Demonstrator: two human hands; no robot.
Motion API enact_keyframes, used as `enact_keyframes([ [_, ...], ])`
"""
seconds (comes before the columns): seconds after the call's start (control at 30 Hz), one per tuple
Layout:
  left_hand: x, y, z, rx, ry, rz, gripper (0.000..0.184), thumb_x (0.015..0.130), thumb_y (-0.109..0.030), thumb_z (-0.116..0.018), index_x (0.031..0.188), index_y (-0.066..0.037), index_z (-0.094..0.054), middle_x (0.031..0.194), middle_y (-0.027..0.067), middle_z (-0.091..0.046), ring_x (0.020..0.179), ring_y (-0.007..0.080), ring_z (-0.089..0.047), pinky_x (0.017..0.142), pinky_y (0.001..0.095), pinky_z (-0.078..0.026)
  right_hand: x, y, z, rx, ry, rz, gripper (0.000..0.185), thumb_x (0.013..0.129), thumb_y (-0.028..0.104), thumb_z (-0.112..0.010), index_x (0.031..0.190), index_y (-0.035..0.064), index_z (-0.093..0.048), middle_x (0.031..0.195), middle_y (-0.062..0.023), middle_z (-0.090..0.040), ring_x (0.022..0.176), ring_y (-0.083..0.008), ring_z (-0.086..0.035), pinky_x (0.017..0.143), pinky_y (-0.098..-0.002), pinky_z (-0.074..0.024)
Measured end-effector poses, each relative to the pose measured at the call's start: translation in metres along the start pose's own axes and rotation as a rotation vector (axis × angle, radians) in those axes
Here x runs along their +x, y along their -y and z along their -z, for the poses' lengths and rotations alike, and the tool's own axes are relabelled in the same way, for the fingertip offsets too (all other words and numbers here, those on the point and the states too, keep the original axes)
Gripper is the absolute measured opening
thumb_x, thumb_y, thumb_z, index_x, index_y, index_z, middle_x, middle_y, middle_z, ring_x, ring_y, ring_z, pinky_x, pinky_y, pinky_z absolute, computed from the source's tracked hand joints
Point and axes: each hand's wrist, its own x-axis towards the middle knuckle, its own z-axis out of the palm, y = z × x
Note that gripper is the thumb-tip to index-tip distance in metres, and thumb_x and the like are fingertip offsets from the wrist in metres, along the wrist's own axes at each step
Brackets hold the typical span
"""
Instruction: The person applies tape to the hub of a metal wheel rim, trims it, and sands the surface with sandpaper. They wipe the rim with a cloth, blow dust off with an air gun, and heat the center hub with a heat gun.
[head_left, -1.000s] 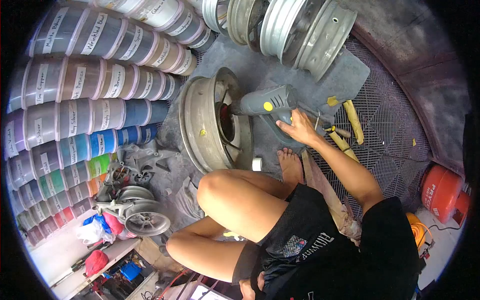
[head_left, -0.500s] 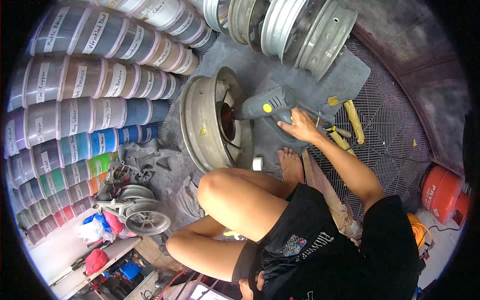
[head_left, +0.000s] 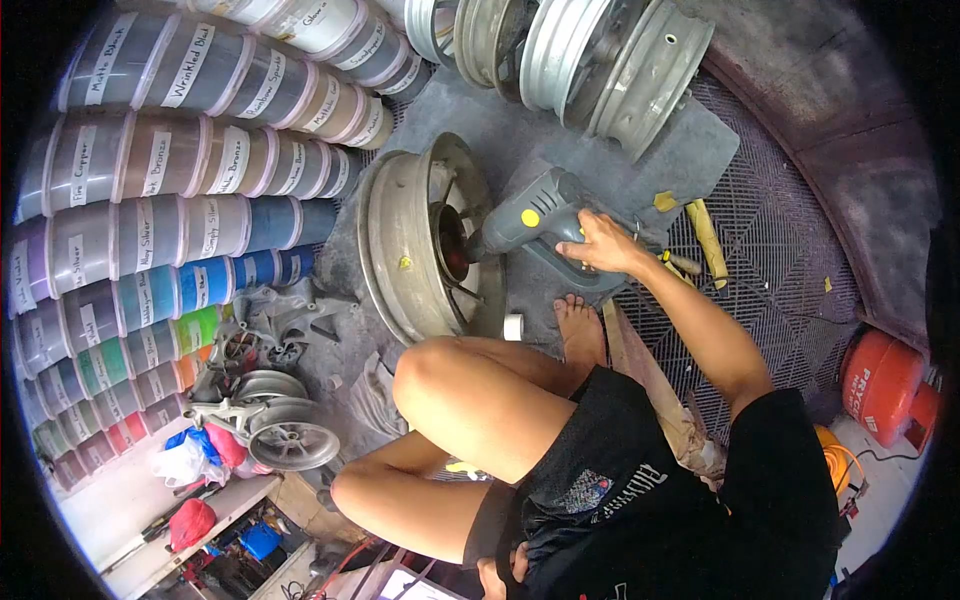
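My right hand (head_left: 605, 243) is closed around the handle of a grey heat gun (head_left: 540, 212) with a yellow round spot on its side. Its nozzle points into the dark hub of a dull metal wheel rim (head_left: 405, 245) standing upright on the grey floor sheet; whether they touch I cannot tell. A reddish tint shows inside the hub. At the bottom edge, my left hand (head_left: 505, 575) is partly hidden by my black clothing and a dark strap. Its fingers look curled, but what they hold, if anything, is hidden.
Several metal rims (head_left: 570, 55) stand beyond the wheel. Stacked labelled tubs (head_left: 160, 160) line the left side. Smaller wheels and metal parts (head_left: 295, 445) lie at lower left. A white roll (head_left: 514, 327) sits by my foot. A red gas cylinder (head_left: 880, 380) stands at right.
The heat gun has shifted slightly left and tilted, its nozzle now a little lower at the hub. My right hand moved with it. The rim and my left hand look unchanged.
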Motion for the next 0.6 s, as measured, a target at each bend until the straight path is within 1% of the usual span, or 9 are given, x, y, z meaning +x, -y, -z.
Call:
enact_keyframes([
  [0.07, -0.013, 0.035, -0.024, 0.026, -0.019, -0.091, 0.028, 0.087, -0.015, -0.070, 0.064, -0.002, -0.063, 0.051, 0.0122, -0.058, 0.039, 0.0266, -0.056, 0.041, 0.0388, -0.042, 0.001, 0.001, 0.004, 0.003, 0.010, 0.028, 0.063, 0.080, 0.043, -0.069, 0.109, -0.0097, -0.055, 0.104, -0.0310, -0.064, 0.100, -0.0405, -0.064, 0.086, -0.0474, -0.0495],
  [0.1, -0.011, 0.037, -0.027, 0.039, -0.028, -0.136, 0.024, 0.084, -0.013, -0.074, 0.065, -0.002, -0.064, 0.051, 0.0105, -0.058, 0.040, 0.0242, -0.058, 0.042, 0.0375, -0.043, 0.001, 0.001, 0.006, 0.005, 0.016, 0.042, 0.062, 0.080, 0.043, -0.070, 0.109, -0.0096, -0.055, 0.102, -0.0291, -0.065, 0.098, -0.0383, -0.065, 0.085, -0.0468, -0.0498],
  [0.2, -0.013, 0.034, -0.030, -0.087, -0.076, 0.007, 0.025, 0.084, -0.013, -0.073, 0.064, -0.002, -0.063, 0.050, 0.0104, -0.058, 0.039, 0.0244, -0.057, 0.042, 0.0381, -0.043, 0.000, 0.002, 0.013, 0.108, 0.048, 0.047, 0.054, 0.081, 0.038, -0.072, 0.104, -0.0077, -0.055, 0.092, -0.0213, -0.066, 0.086, -0.0278, -0.067, 0.077, -0.0416, -0.0517],
  [0.3, -0.012, 0.034, -0.030, -0.051, -0.082, -0.002, 0.026, 0.085, -0.014, -0.073, 0.064, -0.002, -0.063, 0.049, 0.0103, -0.056, 0.038, 0.0246, -0.056, 0.042, 0.0385, -0.043, 0.004, -0.002, 0.018, 0.223, 0.116, 0.016, 0.046, 0.083, 0.033, -0.073, 0.100, -0.0049, -0.055, 0.085, -0.0152, -0.064, 0.077, -0.0196, -0.064, 0.068, -0.0351, -0.0513],
  [0.4, -0.013, 0.034, -0.025, -0.153, -0.020, 0.064, 0.028, 0.086, -0.017, -0.072, 0.065, -0.002, -0.063, 0.049, 0.0106, -0.056, 0.038, 0.0251, -0.056, 0.042, 0.0390, -0.043, 0.020, -0.023, 0.010, 0.322, 0.120, 0.137, 0.044, 0.084, 0.035, -0.072, 0.101, -0.0027, -0.056, 0.085, -0.0136, -0.065, 0.076, -0.0191, -0.064, 0.066, -0.0336, -0.0505],
  [0.5, -0.010, 0.026, -0.019, -0.074, 0.030, 0.137, 0.028, 0.087, -0.019, -0.072, 0.066, -0.002, -0.065, 0.051, 0.0117, -0.059, 0.040, 0.0257, -0.059, 0.043, 0.0387, -0.046, 0.024, -0.030, 0.014, 0.485, 0.240, 0.020, 0.048, 0.085, 0.038, -0.072, 0.106, -0.0022, -0.057, 0.087, -0.0113, -0.065, 0.083, -0.0199, -0.064, 0.073, -0.0342, -0.0505],
  [0.53, -0.015, 0.033, -0.025, -0.020, 0.022, 0.128, 0.027, 0.087, -0.018, -0.071, 0.065, -0.002, -0.064, 0.052, 0.0127, -0.059, 0.043, 0.0276, -0.060, 0.048, 0.0405, -0.046, 0.027, -0.032, 0.012, 0.537, 0.236, 0.019, 0.043, 0.086, 0.032, -0.072, 0.107, -0.0009, -0.053, 0.083, -0.0092, -0.062, 0.074, -0.0181, -0.061, 0.064, -0.0329, -0.0502],
  [0.6, -0.044, 0.069, -0.057, 0.088, 0.005, 0.112, 0.027, 0.087, -0.016, -0.070, 0.064, -0.003, -0.064, 0.055, 0.0148, -0.060, 0.048, 0.0314, -0.061, 0.056, 0.0442, -0.047, 0.031, -0.037, 0.007, 0.642, 0.230, 0.017, 0.038, 0.089, 0.022, -0.071, 0.109, 0.0016, -0.046, 0.073, -0.0051, -0.056, 0.056, -0.0145, -0.057, 0.045, -0.0302, -0.0494],
])
